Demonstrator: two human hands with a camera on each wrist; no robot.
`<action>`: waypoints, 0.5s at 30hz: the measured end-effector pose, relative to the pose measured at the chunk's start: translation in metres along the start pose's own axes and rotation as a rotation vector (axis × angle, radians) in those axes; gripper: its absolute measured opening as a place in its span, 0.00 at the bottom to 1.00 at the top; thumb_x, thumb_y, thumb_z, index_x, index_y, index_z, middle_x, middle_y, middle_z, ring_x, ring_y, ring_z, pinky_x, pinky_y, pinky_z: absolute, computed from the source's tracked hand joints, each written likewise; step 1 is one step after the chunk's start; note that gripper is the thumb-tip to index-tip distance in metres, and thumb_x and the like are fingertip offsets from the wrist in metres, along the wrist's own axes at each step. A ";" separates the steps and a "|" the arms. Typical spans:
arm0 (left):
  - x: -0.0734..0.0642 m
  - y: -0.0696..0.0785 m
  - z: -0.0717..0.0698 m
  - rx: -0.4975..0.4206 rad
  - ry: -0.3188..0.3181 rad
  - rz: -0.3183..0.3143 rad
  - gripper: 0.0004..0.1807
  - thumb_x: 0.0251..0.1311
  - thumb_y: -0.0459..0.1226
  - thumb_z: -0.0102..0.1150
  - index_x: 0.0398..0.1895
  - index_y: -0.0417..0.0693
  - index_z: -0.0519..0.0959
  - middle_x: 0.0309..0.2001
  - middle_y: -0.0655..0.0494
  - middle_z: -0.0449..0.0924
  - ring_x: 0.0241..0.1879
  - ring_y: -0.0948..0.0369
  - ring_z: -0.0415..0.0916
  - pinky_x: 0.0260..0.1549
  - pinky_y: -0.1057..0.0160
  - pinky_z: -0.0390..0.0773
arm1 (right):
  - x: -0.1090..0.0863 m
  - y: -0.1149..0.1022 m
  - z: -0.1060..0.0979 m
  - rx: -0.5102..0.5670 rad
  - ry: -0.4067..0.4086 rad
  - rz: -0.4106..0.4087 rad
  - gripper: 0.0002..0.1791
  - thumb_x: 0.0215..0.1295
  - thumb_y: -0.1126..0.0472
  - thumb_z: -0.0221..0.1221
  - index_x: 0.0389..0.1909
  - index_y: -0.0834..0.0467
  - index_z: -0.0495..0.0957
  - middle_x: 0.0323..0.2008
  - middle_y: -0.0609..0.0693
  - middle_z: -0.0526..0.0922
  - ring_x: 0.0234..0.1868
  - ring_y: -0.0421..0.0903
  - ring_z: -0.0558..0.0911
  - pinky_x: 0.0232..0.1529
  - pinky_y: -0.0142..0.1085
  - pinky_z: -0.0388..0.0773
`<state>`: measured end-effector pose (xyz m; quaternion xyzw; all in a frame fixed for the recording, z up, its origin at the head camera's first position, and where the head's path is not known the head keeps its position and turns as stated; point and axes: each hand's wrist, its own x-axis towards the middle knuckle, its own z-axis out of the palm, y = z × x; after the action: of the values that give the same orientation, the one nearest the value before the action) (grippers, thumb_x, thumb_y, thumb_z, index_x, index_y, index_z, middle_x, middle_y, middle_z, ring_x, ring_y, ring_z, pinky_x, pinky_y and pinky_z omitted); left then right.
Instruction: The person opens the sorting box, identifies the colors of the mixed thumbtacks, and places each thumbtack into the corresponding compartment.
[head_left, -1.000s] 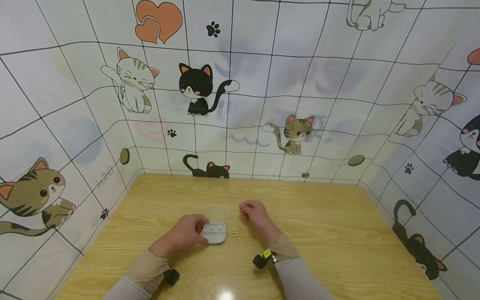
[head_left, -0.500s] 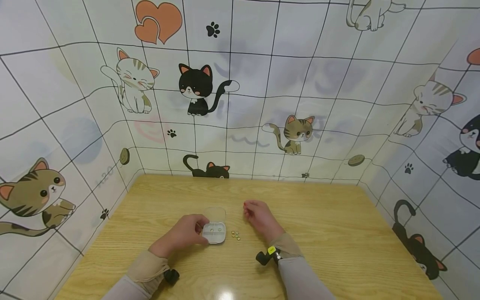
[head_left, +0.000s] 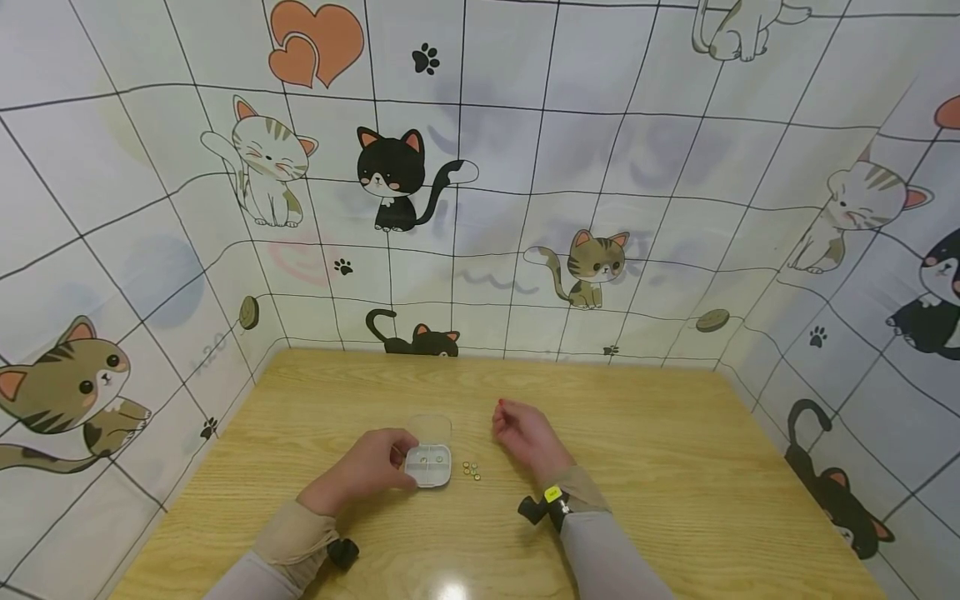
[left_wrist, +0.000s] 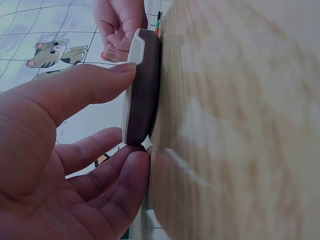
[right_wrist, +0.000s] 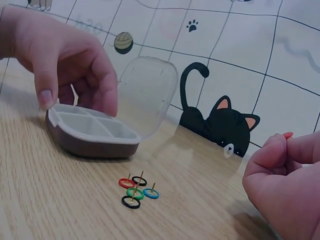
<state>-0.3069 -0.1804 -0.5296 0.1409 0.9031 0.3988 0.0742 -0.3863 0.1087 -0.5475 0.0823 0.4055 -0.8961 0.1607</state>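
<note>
My left hand [head_left: 367, 467] grips the left side of a small pill box [right_wrist: 95, 132], thumb at the near edge and fingers behind. The box has a dark base, a white tray with several compartments and a clear lid [right_wrist: 150, 95] standing open at the back. In the head view, two small thumbtacks lie in the far compartments. To the right, my right hand [head_left: 528, 433] is raised with curled fingers, pinching a red thumbtack [right_wrist: 288, 134]; only its red edge shows. Between box and right hand, several thumbtacks lie points up, including a green thumbtack [right_wrist: 135, 192] and a blue thumbtack [right_wrist: 151, 193].
Everything is on a light wooden table [head_left: 660, 467]. A white curtain [head_left: 487, 167] printed with cats and grid lines encloses its back and sides. Black cameras are strapped to both wrists, the right one [head_left: 534, 508] close over the table.
My right hand has shifted a little to the right and turned its palm side upward, with the red thumbtack still pinched. The left hand, the box and the loose thumbtacks stay put.
</note>
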 end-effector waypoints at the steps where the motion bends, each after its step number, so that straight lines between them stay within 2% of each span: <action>1: 0.000 -0.001 0.000 0.001 0.000 0.000 0.29 0.43 0.34 0.84 0.52 0.41 0.84 0.38 0.55 0.81 0.40 0.59 0.76 0.41 0.62 0.77 | 0.000 0.000 0.000 0.030 0.002 0.008 0.04 0.83 0.70 0.46 0.50 0.66 0.68 0.35 0.50 0.75 0.34 0.38 0.75 0.36 0.25 0.73; 6: 0.001 -0.003 0.000 0.005 0.001 0.003 0.29 0.43 0.34 0.85 0.52 0.42 0.84 0.38 0.55 0.82 0.40 0.59 0.76 0.41 0.62 0.77 | 0.000 -0.002 -0.002 0.120 0.009 0.038 0.05 0.84 0.70 0.44 0.52 0.66 0.66 0.36 0.51 0.74 0.34 0.39 0.75 0.37 0.25 0.72; 15: 0.000 -0.001 -0.001 -0.001 -0.001 -0.005 0.29 0.43 0.34 0.84 0.52 0.42 0.84 0.39 0.55 0.82 0.41 0.58 0.76 0.43 0.60 0.77 | -0.001 -0.002 -0.001 0.130 0.015 0.058 0.07 0.84 0.70 0.44 0.55 0.66 0.65 0.38 0.51 0.73 0.35 0.39 0.75 0.38 0.26 0.72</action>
<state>-0.3070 -0.1813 -0.5297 0.1390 0.9032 0.3990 0.0758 -0.3857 0.1112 -0.5464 0.1111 0.3450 -0.9149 0.1779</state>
